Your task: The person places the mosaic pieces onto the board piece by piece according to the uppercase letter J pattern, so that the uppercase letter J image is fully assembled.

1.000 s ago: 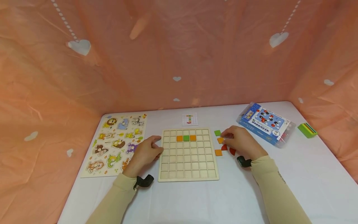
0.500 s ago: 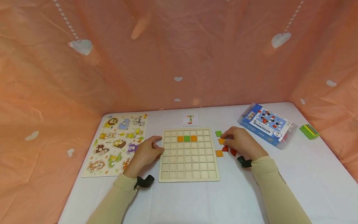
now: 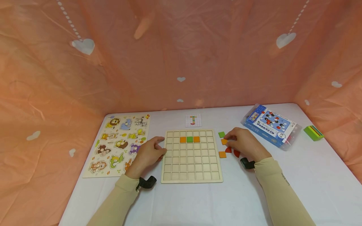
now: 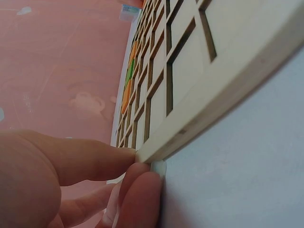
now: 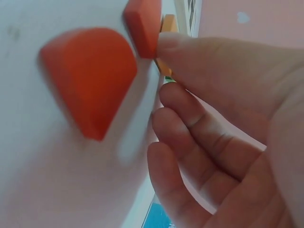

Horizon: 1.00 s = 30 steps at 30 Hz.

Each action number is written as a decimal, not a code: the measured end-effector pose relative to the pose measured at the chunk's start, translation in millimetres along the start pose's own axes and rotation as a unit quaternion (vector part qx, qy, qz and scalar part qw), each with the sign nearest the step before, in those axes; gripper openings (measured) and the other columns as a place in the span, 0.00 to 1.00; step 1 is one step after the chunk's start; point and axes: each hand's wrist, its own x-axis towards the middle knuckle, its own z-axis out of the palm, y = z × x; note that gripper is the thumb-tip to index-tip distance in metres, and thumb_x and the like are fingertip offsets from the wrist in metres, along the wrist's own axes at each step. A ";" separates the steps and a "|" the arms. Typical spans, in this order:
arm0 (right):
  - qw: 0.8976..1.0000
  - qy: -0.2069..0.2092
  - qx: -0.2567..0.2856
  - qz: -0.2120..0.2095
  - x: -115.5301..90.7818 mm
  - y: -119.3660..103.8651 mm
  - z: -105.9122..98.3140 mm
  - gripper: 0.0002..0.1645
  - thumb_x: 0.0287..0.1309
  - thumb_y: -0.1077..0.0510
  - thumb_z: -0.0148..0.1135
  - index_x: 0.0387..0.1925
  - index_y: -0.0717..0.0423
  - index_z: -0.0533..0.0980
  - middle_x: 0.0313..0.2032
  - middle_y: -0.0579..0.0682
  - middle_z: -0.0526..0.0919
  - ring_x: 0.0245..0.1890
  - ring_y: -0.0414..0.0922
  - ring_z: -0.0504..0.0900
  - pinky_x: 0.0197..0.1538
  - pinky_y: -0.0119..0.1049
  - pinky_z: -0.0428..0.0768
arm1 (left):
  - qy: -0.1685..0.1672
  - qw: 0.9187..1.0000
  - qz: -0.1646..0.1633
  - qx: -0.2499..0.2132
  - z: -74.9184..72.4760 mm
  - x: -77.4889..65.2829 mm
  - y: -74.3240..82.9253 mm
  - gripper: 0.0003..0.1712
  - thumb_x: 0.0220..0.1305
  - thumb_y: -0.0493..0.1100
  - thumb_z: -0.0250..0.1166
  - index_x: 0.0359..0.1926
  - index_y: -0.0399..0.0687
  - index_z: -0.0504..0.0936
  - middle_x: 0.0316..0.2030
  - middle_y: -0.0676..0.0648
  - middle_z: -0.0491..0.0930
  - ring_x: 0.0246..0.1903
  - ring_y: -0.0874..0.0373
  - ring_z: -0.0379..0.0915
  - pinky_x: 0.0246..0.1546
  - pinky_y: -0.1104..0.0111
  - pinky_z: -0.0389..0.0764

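Note:
A pale wooden grid board (image 3: 192,183) lies mid-table, with an orange tile (image 3: 183,139), a green tile (image 3: 189,139) and another orange tile (image 3: 196,139) side by side in its second row. My left hand (image 3: 149,153) touches the board's left edge with thumb and index spread apart; in the left wrist view, fingertips (image 4: 126,156) meet the rim. My right hand (image 3: 242,141) is at a loose orange square (image 3: 223,142), thumb overlapping it in the right wrist view and a gap between thumb and index. Beside it lie red quarter-round pieces (image 5: 92,78), a green square (image 3: 221,134) and an orange square (image 3: 222,154).
Behind the board lies a small pattern card (image 3: 193,120) with a hook-shaped figure. An animal puzzle board (image 3: 96,150) is at left, partly under the left hand. At back right are a boxed molecule set (image 3: 271,125) and a green block (image 3: 313,133). Orange cloth hangs around.
Everything drifts very slightly rightward in the head view, hands and objects together. Both hands keep their places at the board edge and the orange square.

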 end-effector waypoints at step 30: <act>0.981 0.024 -0.105 -0.160 30.6 -82.9 66.8 0.14 0.65 0.55 0.76 0.50 0.53 0.90 0.46 0.47 0.88 0.47 0.46 0.84 0.59 0.47 0.84 | -0.001 1.000 -0.006 -0.001 0.0 1.5 -0.4 0.32 0.69 0.43 0.72 0.73 0.47 0.77 0.32 0.49 0.88 0.25 0.59 0.82 0.31 0.68 0.78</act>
